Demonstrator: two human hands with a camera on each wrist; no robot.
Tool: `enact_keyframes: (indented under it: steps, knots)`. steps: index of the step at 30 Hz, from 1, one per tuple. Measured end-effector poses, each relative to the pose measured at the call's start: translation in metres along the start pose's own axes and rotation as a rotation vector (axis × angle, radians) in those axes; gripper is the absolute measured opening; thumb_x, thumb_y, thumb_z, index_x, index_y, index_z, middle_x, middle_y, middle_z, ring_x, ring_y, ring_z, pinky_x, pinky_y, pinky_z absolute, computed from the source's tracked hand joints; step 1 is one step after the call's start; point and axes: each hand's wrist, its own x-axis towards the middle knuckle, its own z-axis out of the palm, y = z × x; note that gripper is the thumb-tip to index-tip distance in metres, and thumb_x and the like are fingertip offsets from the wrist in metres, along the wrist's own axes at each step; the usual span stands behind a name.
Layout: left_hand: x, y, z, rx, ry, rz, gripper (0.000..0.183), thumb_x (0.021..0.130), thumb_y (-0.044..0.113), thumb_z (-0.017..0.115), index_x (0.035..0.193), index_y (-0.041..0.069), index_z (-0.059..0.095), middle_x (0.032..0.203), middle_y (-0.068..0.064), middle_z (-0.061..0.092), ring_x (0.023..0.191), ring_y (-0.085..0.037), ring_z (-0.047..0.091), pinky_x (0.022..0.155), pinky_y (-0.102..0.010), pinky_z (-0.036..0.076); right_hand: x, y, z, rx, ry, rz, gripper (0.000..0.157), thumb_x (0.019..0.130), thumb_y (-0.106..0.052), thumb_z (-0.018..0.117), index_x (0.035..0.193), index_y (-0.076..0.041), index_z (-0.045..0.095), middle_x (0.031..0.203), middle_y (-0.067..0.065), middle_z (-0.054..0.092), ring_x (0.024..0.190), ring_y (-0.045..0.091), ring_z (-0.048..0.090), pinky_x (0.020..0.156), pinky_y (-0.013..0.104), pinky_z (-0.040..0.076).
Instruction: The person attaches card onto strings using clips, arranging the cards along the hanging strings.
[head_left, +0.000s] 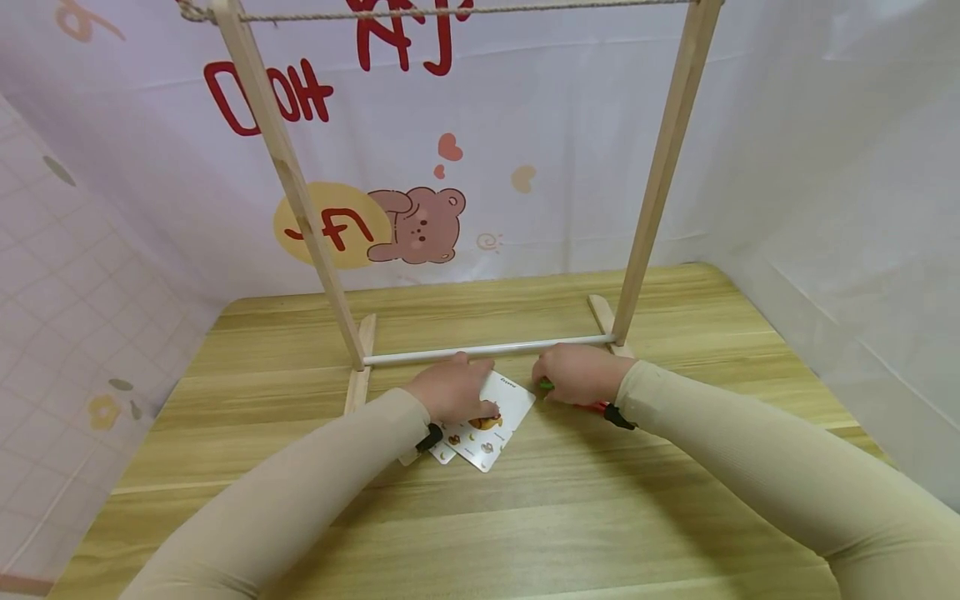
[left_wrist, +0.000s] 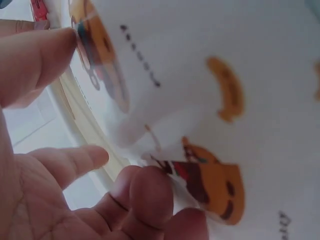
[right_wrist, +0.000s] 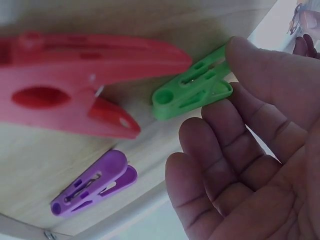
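Observation:
My left hand (head_left: pixel 450 392) holds white printed cards (head_left: pixel 517 398), thumb on the top face, over the tabletop. The upper card bears a cartoon animal and small lettering; more cards fan out below it, partly hidden by the hand. Up close in the left wrist view, the fingers curl against the card (left_wrist: pixel 185 95). To the right, my right hand (head_left: pixel 581 373) pinches a green clothespin (right_wrist: pixel 192 92) between thumb and index finger. Beside that hand lie a red clothespin (right_wrist: pixel 60 85) and a purple clothespin (right_wrist: pixel 95 185).
A wooden frame (head_left: pixel 663 167) stands on the table (head_left: pixel 480 533), behind and around the hands. Its white bottom rod (head_left: pixel 487 348) runs just beyond them, and a rope (head_left: pixel 465 12) spans its top. Printed white cloth (head_left: pixel 555 108) hangs behind the table.

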Motion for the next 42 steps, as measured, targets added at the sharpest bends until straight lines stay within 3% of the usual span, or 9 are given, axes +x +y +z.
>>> enact_keyframes:
  steps: [5,10,18,26,34,42]
  knots:
    - [0.002,-0.003,-0.001,0.010,-0.001,0.036,0.070,0.081,0.057,0.060,0.136,0.018,0.041,0.118,-0.003,0.055,0.101,-0.016,0.047,0.079,-0.031,0.046,0.000,0.000,0.001,-0.001,-0.003,0.010,0.010,0.077,-0.019,0.073,0.083,-0.016,0.066,0.076,-0.004,0.058,0.068,0.009,0.048,0.065,0.026,0.043]
    - [0.003,-0.004,-0.002,-0.017,-0.001,0.038,0.063,0.078,0.056,0.064,0.126,0.018,0.049,0.102,0.002,0.054,0.092,-0.015,0.045,0.068,-0.027,0.044,0.000,-0.002,0.000,0.006,-0.011,0.025,0.013,0.078,-0.019,0.073,0.088,-0.015,0.066,0.079,-0.002,0.060,0.069,0.009,0.048,0.067,0.026,0.044]
    - [0.003,-0.005,-0.002,-0.138,-0.009,-0.023,0.063,0.069,0.055,0.075,0.112,0.015,0.053,0.099,-0.005,0.046,0.075,-0.017,0.052,0.052,-0.027,0.046,0.000,-0.003,0.000,0.000,-0.025,0.029,0.019,0.079,-0.021,0.072,0.096,-0.013,0.067,0.084,-0.002,0.061,0.071,0.009,0.048,0.069,0.027,0.045]
    - [0.001,-0.005,-0.004,-0.255,-0.026,-0.085,0.058,0.064,0.048,0.081,0.096,0.014,0.048,0.099,-0.007,0.044,0.057,-0.017,0.056,0.048,-0.029,0.048,0.000,-0.004,0.000,-0.003,-0.031,0.033,0.020,0.079,-0.021,0.072,0.096,-0.013,0.067,0.083,-0.002,0.061,0.071,0.009,0.049,0.070,0.027,0.045]
    - [0.001,-0.006,-0.006,-0.271,-0.043,-0.101,0.057,0.066,0.046,0.081,0.097,0.013,0.047,0.101,-0.008,0.043,0.054,-0.017,0.056,0.048,-0.029,0.048,0.000,-0.005,0.000,0.023,-0.031,0.042,0.023,0.079,-0.020,0.073,0.100,-0.013,0.067,0.089,-0.001,0.063,0.076,0.008,0.052,0.075,0.028,0.047]
    - [0.004,-0.012,-0.004,-0.308,-0.031,-0.122,0.065,0.065,0.043,0.082,0.110,0.010,0.048,0.103,-0.007,0.046,0.067,-0.019,0.055,0.051,-0.031,0.047,0.001,-0.004,0.001,0.030,-0.036,0.036,0.020,0.079,-0.020,0.072,0.097,-0.013,0.067,0.087,-0.001,0.062,0.073,0.009,0.050,0.071,0.027,0.045]
